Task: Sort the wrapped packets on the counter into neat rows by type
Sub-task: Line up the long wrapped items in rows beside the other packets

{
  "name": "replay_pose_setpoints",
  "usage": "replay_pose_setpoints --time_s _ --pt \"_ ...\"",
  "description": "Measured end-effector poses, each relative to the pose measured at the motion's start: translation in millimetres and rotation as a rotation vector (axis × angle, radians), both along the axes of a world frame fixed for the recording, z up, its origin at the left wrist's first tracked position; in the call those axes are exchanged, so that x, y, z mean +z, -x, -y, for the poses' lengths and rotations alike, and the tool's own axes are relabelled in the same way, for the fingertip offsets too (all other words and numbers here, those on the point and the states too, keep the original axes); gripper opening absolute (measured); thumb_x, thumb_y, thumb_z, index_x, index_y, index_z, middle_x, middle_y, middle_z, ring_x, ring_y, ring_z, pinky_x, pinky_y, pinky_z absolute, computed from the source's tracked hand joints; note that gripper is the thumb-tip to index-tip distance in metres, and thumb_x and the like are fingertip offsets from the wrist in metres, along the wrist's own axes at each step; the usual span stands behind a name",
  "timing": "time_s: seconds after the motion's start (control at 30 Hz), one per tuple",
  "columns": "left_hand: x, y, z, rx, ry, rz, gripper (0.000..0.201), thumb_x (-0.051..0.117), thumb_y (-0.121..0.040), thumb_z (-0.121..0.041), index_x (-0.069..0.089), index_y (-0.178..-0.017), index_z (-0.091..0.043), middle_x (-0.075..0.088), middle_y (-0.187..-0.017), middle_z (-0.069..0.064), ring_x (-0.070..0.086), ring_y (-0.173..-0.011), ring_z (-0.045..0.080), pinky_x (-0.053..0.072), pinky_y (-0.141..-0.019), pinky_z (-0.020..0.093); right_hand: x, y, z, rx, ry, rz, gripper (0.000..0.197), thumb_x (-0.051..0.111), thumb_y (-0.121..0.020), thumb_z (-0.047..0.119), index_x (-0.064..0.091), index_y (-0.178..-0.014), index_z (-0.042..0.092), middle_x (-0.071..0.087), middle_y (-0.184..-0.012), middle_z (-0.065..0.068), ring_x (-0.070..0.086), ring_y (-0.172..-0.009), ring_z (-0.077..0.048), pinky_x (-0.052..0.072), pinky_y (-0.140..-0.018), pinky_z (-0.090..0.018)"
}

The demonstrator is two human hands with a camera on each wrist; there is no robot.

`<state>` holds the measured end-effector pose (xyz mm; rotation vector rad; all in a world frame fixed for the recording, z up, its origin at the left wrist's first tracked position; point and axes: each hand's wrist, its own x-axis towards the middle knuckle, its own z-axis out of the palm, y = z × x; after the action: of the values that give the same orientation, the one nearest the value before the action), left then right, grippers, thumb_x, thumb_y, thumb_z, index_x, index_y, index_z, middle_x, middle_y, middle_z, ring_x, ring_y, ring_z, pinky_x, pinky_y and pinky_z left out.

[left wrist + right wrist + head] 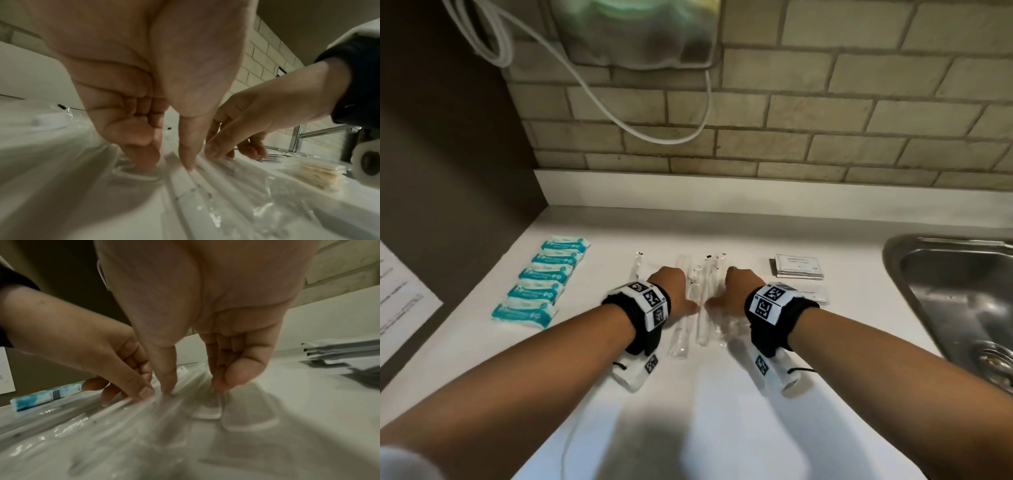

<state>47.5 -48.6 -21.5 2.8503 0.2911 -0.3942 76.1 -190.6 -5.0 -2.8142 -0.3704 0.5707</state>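
Both hands on clear packets (pixel 702 308) mid-counter (pixel 722 394) — left hand (pixel 671 291) and right hand (pixel 739 287) fingers extended, tips pressing wrappers, gripping nothing.

Print on the white sachets (pixel 798 266) too small to read

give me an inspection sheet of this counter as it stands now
surface: white counter, bare near the front edge.
job's things: blue-and-white packets in a row at left; clear-wrapped long packets bunched in the middle; white sachets stacked at right.
clutter: printed paper sheet on the left.
grippers: left hand and right hand press fingertips on the clear packets.
cables: white cord loops down the wall.
surroundings: brick-tile wall, steel sink at right.
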Motion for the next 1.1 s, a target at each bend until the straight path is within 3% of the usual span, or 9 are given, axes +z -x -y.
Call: replay_pose_setpoints --time_s 0.03,0.07,0.2,0.33,0.43,0.6,0.73,0.83,1.1 --pt "0 -3 -10 0.012 0.031 -0.008 0.047 0.073 -0.078 -0.047 0.047 -0.058 -0.013 0.049 -0.059 0.001 0.055 -0.064 0.024 0.042 -0.060 0.027 0 1 -11 0.006 0.019 -0.015 0.047 0.069 -0.082 0.040 0.056 -0.115 0.009 0.064 -0.110 -0.008 0.061 -0.091 -0.025 0.048 -0.070 -0.030" --pt "1 -8 -86 0.020 0.030 0.002 0.047 0.074 -0.077 -0.045 0.047 -0.057 -0.013 0.049 -0.058 0.001 0.055 -0.064 0.024 0.042 -0.060 0.027 0 -4 -92 -0.005 0.017 -0.021 0.043 0.069 -0.082 0.038 0.058 -0.111 0.008 0.064 -0.104 -0.007 0.060 -0.087 -0.024 0.046 -0.069 -0.029" --pt "-2 -15 -79 0.018 0.123 -0.018 0.039 0.075 -0.077 -0.036 0.052 -0.055 -0.012 0.054 -0.053 0.001 0.060 -0.061 0.023 0.046 -0.058 0.027 6 -5 -89 -0.016 0.068 -0.035 0.031 0.065 -0.086 0.030 0.063 -0.106 0.006 0.065 -0.102 -0.009 0.063 -0.096 -0.024 0.046 -0.072 -0.025" --pt "4 -12 -76 0.034 0.194 -0.002 0.026 0.066 -0.079 -0.025 0.061 -0.060 -0.009 0.064 -0.061 0.004 0.069 -0.070 0.023 0.056 -0.068 0.030 -5 -8 -88 -0.052 0.061 -0.037 0.031 0.068 -0.082 0.041 0.058 -0.088 0.012 0.060 -0.087 -0.004 0.060 -0.081 -0.023 0.046 -0.068 -0.028" --pt "17 -10 -90 0.053 0.290 0.089 0.023 0.063 -0.081 -0.023 0.072 -0.075 -0.001 0.073 -0.074 0.011 0.071 -0.076 0.023 0.058 -0.078 0.035 -10 -8 -90 -0.077 0.071 -0.003 0.029 0.069 -0.082 0.031 0.061 -0.097 0.008 0.068 -0.097 -0.008 0.068 -0.089 -0.027 0.050 -0.067 -0.028" --pt "35 2 -138 0.162 0.440 0.198 0.018 0.065 -0.083 -0.017 0.073 -0.077 -0.002 0.074 -0.066 0.009 0.073 -0.064 0.021 0.060 -0.074 0.033 -4 -7 -92 -0.085 0.046 -0.002 0.019 0.058 -0.090 0.017 0.062 -0.101 0.002 0.069 -0.105 -0.013 0.069 -0.096 -0.029 0.049 -0.067 -0.027" --pt "30 12 -177 0.266 0.401 0.210 0.015 0.068 -0.083 -0.014 0.072 -0.075 -0.002 0.073 -0.063 0.009 0.072 -0.061 0.021 0.060 -0.071 0.033 8 -11 -97 -0.073 -0.022 0.050 0.015 0.056 -0.089 0.022 0.053 -0.084 0.008 0.063 -0.092 -0.012 0.064 -0.083 -0.029 0.043 -0.059 -0.026" --pt "19 21 -197 0.265 0.264 0.172 0.020 0.066 -0.082 -0.017 0.073 -0.068 -0.004 0.072 -0.061 0.008 0.070 -0.060 0.019 0.058 -0.072 0.029 18 -11 -109 -0.066 -0.097 0.113 0.024 0.058 -0.089 0.029 0.052 -0.101 0.009 0.056 -0.095 -0.007 0.059 -0.086 -0.028 0.043 -0.066 -0.029" --pt "3 32 -199 0.122 0.086 0.148 0.036 0.066 -0.084 -0.040 0.061 -0.111 -0.015 0.066 -0.112 0.004 0.063 -0.098 0.024 0.052 -0.085 0.033 23 -8 -155 -0.060 -0.271 0.115 0.029 0.062 -0.086 0.024 0.055 -0.109 0.008 0.065 -0.102 -0.012 0.069 -0.083 -0.031 0.059 -0.073 -0.037"
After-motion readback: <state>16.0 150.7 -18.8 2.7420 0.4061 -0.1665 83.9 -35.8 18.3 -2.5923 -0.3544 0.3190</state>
